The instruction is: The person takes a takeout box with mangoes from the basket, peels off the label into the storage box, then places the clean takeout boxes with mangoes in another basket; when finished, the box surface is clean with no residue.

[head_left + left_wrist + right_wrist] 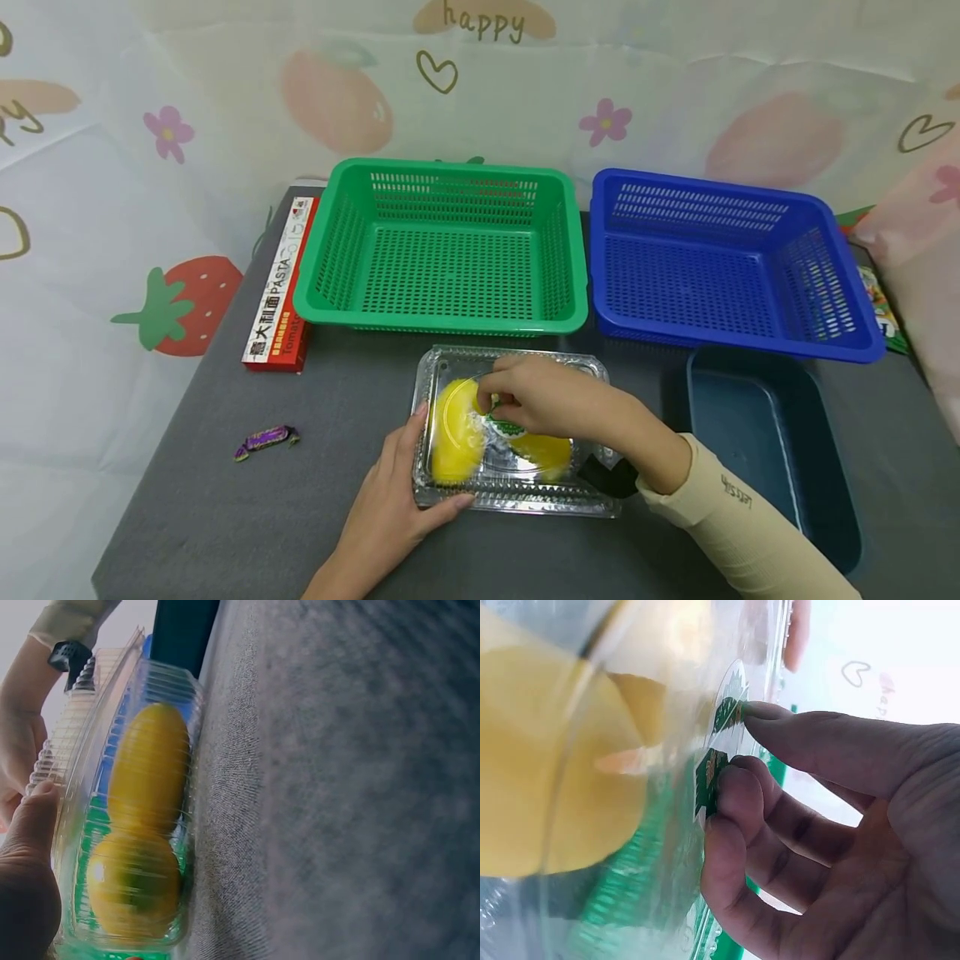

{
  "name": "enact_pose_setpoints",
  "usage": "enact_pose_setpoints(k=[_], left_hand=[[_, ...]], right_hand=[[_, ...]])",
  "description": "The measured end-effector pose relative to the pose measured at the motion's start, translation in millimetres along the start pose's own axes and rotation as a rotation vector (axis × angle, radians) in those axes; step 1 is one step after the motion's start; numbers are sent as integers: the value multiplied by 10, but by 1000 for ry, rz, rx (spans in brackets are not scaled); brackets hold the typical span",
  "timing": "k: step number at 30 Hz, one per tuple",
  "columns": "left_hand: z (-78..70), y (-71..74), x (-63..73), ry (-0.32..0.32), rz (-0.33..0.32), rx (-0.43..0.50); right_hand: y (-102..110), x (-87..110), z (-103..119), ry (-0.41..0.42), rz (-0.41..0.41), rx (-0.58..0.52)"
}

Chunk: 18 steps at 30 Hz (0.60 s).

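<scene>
A clear plastic clamshell box (517, 504) with its lid down lies on the table, large yellow fruits (150, 769) inside it. My left hand (397, 492) holds the box's near left corner, thumb along the front rim and fingers along the left side. Over the lid is my right hand (543, 396), its fingers bent. In the right wrist view, the thumb and curled fingertips pinch at a clear sticker with green print (711, 776) against the lid. In the head view the hand partly hides this sticker.
Behind the box stand a green basket (442, 322) and a blue basket (735, 340). A dark blue bin (772, 433) sits to the right. On the left are a red-and-white pasta box (281, 287) and a purple wrapped candy (266, 438). A green packet (885, 312) shows beyond the blue basket.
</scene>
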<state>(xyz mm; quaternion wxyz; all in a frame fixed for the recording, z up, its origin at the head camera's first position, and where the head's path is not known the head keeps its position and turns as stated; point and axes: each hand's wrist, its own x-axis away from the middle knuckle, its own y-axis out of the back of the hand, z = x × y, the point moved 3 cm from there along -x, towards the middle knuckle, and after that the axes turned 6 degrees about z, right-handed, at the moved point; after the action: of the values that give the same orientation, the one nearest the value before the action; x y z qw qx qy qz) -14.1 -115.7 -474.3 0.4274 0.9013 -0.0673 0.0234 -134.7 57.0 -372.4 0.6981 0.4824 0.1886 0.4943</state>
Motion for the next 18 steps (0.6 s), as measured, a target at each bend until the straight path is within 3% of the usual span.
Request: enact_pose_setpoints(k=[18], left_hand=[[-1, 7, 6, -6, -3, 0]], right_hand=[[3, -3, 16, 29, -14, 39]])
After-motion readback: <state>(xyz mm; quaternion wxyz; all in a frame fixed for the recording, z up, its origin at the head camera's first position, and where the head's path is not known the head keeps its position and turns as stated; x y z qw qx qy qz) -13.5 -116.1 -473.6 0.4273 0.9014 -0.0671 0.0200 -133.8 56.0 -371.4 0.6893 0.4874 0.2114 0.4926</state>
